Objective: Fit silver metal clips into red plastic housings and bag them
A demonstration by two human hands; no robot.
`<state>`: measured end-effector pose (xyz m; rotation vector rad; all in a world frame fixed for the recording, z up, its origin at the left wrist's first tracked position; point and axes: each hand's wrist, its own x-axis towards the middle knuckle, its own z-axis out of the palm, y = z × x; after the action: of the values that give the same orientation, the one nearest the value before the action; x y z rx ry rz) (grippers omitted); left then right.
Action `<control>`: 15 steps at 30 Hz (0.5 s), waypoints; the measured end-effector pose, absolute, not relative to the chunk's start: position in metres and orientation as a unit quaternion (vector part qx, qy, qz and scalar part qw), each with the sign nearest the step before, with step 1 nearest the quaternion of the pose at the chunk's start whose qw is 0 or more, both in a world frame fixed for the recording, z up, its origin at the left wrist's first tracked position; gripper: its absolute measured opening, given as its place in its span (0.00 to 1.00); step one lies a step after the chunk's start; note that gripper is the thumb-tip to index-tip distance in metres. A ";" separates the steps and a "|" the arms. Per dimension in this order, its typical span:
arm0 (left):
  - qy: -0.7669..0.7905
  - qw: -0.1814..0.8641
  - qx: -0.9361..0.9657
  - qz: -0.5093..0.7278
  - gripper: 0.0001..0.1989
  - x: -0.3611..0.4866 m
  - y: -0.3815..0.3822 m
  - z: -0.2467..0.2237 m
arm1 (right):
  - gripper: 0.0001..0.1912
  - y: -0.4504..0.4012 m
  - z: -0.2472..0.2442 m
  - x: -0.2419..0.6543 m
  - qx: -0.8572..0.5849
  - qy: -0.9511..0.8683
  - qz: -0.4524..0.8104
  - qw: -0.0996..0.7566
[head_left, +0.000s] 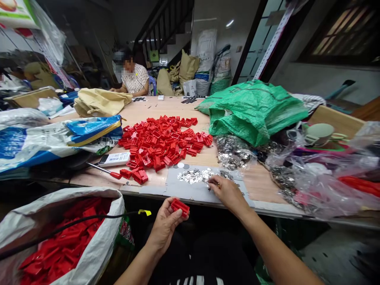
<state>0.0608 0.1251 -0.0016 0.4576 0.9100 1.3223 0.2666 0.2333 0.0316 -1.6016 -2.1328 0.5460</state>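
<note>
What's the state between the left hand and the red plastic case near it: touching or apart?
Touching. The head view shows the left hand pinching the red plastic case at its left end, between thumb and fingers.

Single view, worn on head. Faces forward and angled down over near edge of table [204,114]; own forearms close at bottom of frame, staircase [166,27] and far wall well back. No second view shares the scene.
</note>
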 end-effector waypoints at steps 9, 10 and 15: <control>0.340 0.743 0.155 0.555 0.25 0.062 0.123 0.015 | 0.05 0.260 0.033 0.257 -0.564 -0.816 0.080 0.099; 0.334 0.746 0.148 0.557 0.25 0.061 0.122 0.017 | 0.05 0.262 0.032 0.255 -0.561 -0.818 0.081 0.096; 0.290 0.758 0.129 0.570 0.26 0.055 0.122 0.019 | 0.05 0.266 0.029 0.255 -0.550 -0.826 0.082 0.092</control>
<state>0.0555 0.1218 0.0190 0.2814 0.6320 1.2411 0.2553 0.2658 0.0286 -1.6344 -2.4528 0.2435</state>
